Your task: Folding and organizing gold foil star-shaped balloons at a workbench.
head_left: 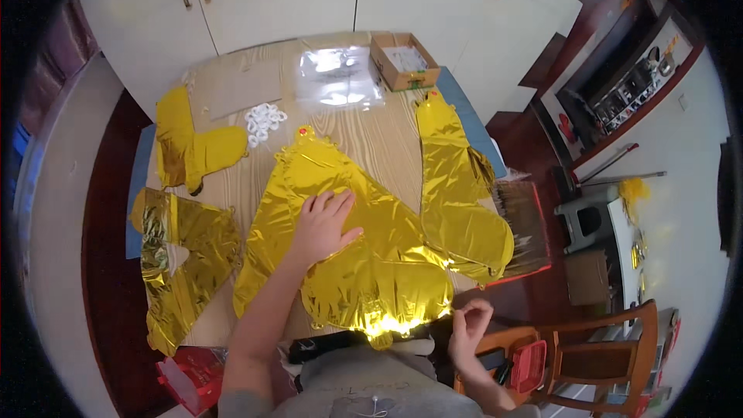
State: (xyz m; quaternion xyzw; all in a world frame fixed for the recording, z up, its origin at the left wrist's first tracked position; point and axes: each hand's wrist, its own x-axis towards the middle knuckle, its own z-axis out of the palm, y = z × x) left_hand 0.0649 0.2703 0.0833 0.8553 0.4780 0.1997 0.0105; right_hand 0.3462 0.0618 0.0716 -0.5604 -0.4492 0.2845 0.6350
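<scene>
A large flat gold foil balloon (387, 240), uninflated and creased, lies across the middle of the table and hangs over its near edge. My left hand (325, 220) rests on it with fingers spread, pressing the foil. Just beside the balloon's lower right corner is my right hand (470, 327), its thumb and fingers curled together in a pinch; whatever is between them is too small to make out. Another flat gold foil balloon (457, 186) lies to the right, its lower part meeting the middle one. Two more, a gold foil balloon (186, 143) and a crumpled one (193, 240), lie at the left.
White plastic rings (265, 120) sit in a pile behind the middle balloon. Farther back are a clear plastic bag (337, 81) and an open cardboard box (402, 62). A wooden chair (604, 356) stands at the near right. Beside the table's near left is a red bag (193, 379).
</scene>
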